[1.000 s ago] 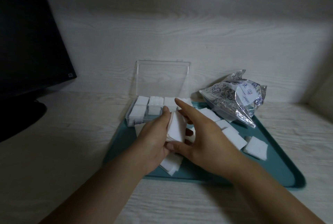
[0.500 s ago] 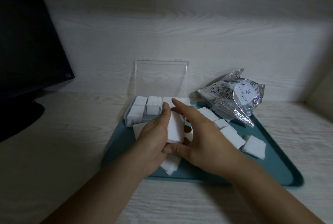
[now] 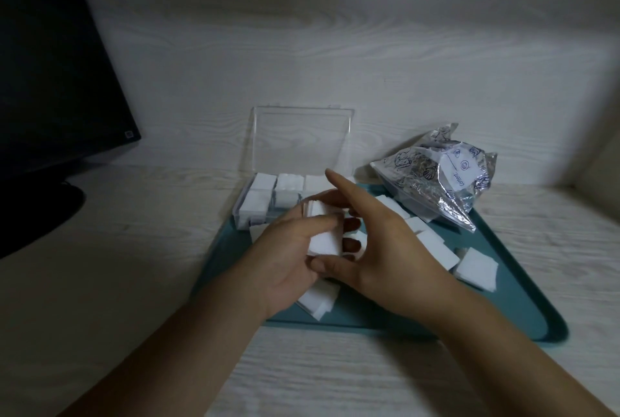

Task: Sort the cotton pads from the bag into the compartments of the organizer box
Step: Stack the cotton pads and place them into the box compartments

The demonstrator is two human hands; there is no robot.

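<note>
Both hands grip pad stack point(image 3: 323, 232) | left hand point(image 3: 288, 257) | right hand point(image 3: 389, 249)

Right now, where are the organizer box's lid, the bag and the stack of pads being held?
Organizer box lid point(image 3: 302, 138), head view: middle of the clear raised panel.
Bag point(image 3: 432, 182), head view: its crinkled printed side.
Stack of cotton pads point(image 3: 323, 239), head view: the white face between both hands.
</note>
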